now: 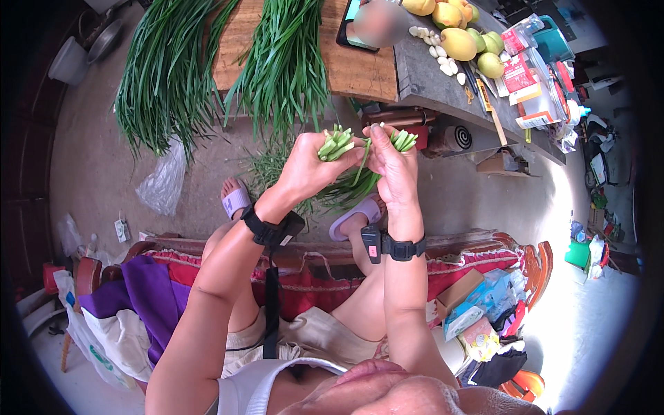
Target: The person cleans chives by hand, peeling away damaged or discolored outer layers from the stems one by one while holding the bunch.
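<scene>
Green garlic chives fill both my hands, held out over the floor in front of my knees. My left hand is closed around a bunch of chives, its pale cut ends pointing up. Close beside it, my right hand grips a second bunch of chives, thumb and fingers pressed together at the top. A single chive stalk hangs between the two hands. Long leaves from the held chives trail below them. Two big heaps of chives, one at the left and one nearer, droop over the table's edge.
The wooden board lies beside a grey tabletop with a phone, yellow fruit, garlic cloves and a yellow utility knife. Chive scraps and a plastic bag lie on the floor.
</scene>
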{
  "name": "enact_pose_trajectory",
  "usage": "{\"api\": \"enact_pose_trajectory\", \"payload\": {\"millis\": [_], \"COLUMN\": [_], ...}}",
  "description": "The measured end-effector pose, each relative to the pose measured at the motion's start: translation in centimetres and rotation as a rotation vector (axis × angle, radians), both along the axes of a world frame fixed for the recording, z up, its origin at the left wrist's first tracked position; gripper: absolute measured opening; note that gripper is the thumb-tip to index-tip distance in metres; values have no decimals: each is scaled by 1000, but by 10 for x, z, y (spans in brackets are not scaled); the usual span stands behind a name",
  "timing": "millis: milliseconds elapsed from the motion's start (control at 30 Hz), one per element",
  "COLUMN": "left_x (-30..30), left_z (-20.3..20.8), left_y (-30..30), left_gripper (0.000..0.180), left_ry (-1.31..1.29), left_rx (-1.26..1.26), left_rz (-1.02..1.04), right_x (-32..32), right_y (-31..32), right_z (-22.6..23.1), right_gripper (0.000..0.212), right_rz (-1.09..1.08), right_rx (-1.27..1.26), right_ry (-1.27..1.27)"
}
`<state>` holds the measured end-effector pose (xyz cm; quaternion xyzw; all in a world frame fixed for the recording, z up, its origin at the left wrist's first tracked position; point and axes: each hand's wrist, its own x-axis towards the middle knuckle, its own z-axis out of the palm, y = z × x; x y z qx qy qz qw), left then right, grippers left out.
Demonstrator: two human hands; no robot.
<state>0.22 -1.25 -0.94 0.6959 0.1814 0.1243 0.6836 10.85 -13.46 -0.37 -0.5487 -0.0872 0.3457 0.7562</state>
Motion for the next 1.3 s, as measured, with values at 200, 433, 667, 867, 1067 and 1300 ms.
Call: {"api": "enact_pose_trajectory", "payload": {"millis": [200, 433, 667, 867, 1067, 1300], "left_x": [0, -4, -14, -13, 11, 5], "left_z": [-16, -9, -12, -23, 19, 5], "left_y": [-1, -2, 16, 35, -6, -6], "left_gripper": [17, 17, 13, 15, 18, 16], "left_ry": [-87, -69, 10, -50, -73, -139], "left_rx": [106, 304, 253, -86, -21, -34], "left_rz": [75, 24, -3, 287, 64, -21], "right_x": [-9, 15, 62, 67, 28, 3], "right_y": [7, -10, -63, -76, -34, -9], "right_z": [2, 10, 29, 32, 19, 17], "right_gripper": [20, 29, 28, 26, 31, 33], "right_rz": [-53, -206, -327, -242, -88, 29], "right_rx": [-33, 151, 384, 479, 284, 147], "right_ry": [42, 86, 61, 159, 265, 288]}}
